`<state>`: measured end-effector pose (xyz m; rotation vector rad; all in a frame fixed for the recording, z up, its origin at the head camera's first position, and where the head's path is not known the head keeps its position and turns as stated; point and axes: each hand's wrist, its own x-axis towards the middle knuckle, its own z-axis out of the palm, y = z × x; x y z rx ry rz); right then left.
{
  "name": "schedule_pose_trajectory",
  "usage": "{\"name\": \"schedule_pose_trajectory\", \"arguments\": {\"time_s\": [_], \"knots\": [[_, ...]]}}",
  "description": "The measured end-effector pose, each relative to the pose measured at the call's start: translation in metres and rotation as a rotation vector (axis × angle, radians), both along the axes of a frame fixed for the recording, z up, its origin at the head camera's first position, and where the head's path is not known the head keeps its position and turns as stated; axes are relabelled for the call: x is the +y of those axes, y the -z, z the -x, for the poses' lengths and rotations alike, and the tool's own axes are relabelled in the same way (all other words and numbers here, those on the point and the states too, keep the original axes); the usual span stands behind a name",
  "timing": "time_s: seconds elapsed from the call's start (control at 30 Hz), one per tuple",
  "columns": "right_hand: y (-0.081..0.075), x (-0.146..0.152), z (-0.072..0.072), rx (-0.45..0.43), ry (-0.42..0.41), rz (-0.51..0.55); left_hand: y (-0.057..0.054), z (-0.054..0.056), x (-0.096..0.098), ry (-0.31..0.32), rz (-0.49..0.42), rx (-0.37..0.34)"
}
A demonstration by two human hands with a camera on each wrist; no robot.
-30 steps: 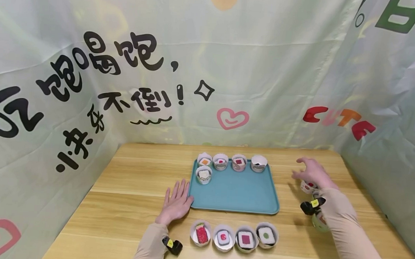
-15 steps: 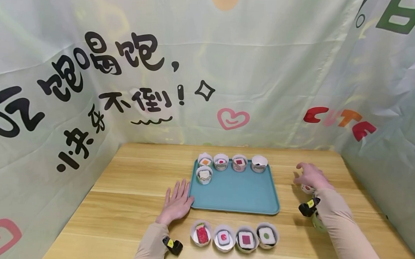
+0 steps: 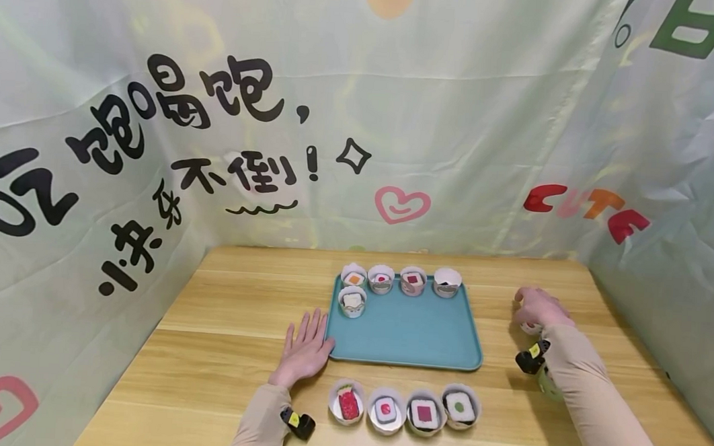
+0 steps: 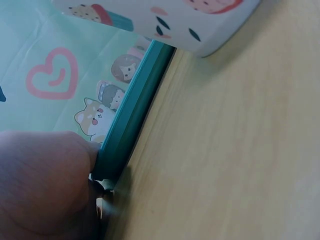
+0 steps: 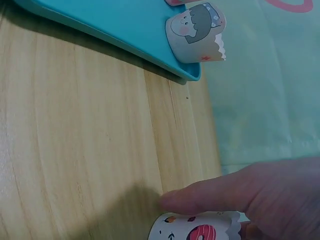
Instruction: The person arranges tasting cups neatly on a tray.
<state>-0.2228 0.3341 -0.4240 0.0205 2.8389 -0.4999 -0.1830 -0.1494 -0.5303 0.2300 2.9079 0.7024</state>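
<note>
My right hand [image 3: 543, 308] is lowered at a white paper baking cup [image 3: 531, 328] on the right of the table, fingers curled round it. In the right wrist view the thumb [image 5: 205, 195] lies along the side of this cup, which bears a pink doughnut print. What sits inside is hidden by the hand. My left hand [image 3: 304, 355] rests with straight fingers at the left edge of a blue tray [image 3: 405, 340], the thumb touching its front corner. Several paper cups, one with an orange-and-white piece [image 3: 354, 278], stand along the tray's back and left.
A row of several paper cups with sushi-like pieces, such as one with a red piece [image 3: 347, 403], stands before the tray. A green cup [image 3: 548, 384] is partly hidden under my right forearm. Printed cloth walls [image 3: 457, 154] rise behind and beside the wooden table [image 3: 238, 291].
The right hand has come down onto the cup, and its spread fingers have closed in round it. My left hand and the tray have stayed in place.
</note>
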Motion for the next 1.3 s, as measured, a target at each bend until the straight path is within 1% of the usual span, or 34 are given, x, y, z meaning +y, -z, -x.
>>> {"name": "schedule_pose_trajectory", "arguments": {"time_s": [0.2, 0.53, 0.83, 0.97, 1.1, 1.3], "knots": [[0.0011, 0.0012, -0.0002, -0.039, 0.018, 0.007, 0.0015, 0.0007, -0.0003, 0.004, 0.003, 0.010], [0.0046, 0.0031, 0.0033, -0.017, -0.016, 0.010, 0.0022, 0.0010, -0.0003, 0.010, 0.011, 0.012], [0.0045, 0.0023, 0.0038, -0.004, -0.010, 0.012, 0.0013, 0.0010, -0.0006, 0.012, 0.012, 0.002], [0.0044, 0.0010, 0.0041, 0.021, 0.005, 0.032, 0.0004, 0.0010, -0.0001, 0.015, 0.012, 0.003], [0.0040, -0.0012, 0.0043, 0.067, 0.017, 0.058, -0.0007, 0.0002, 0.0009, 0.011, 0.014, 0.003], [0.0022, -0.0061, 0.0044, 0.111, 0.026, 0.085, -0.0023, -0.0009, 0.0014, 0.011, -0.007, 0.008]]}}
